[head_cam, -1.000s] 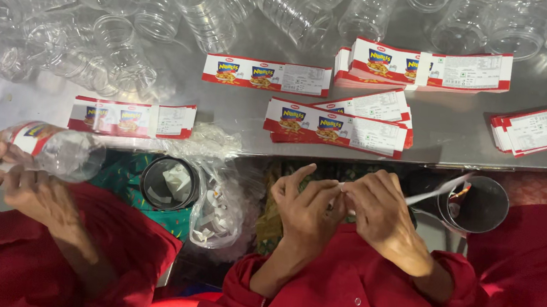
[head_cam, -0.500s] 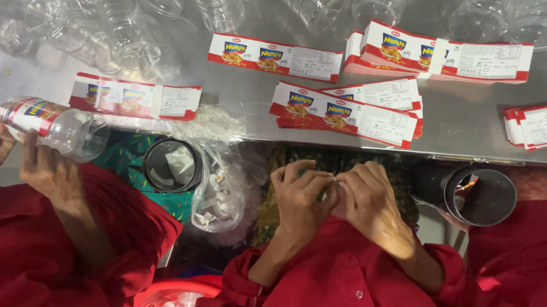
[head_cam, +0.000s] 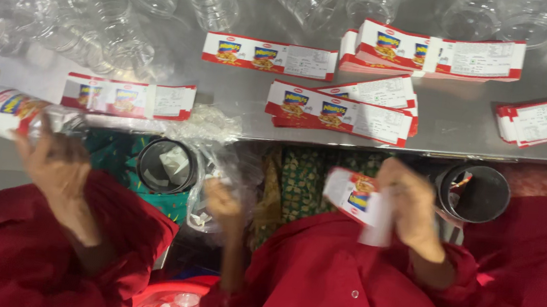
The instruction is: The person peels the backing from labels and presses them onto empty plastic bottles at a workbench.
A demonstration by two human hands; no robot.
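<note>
A black cylindrical tub (head_cam: 165, 166) at centre left holds scraps of white paper, and a second black tub (head_cam: 479, 193) sits at right, its contents too dark to tell. Clear plastic jars (head_cam: 125, 16) crowd the upper left of the steel worktop (head_cam: 457, 115), with stacks of red-and-white labels (head_cam: 339, 111) spread across the middle. My right hand (head_cam: 410, 205) is closed on a red-and-white label (head_cam: 358, 197) — held just left of it, in front of my red sleeve. My left hand (head_cam: 224, 202) is blurred; I cannot tell its grip, though it sits apart from the label. At far left a co-worker's hands (head_cam: 49, 160) hold a labelled jar (head_cam: 20, 113).
</note>
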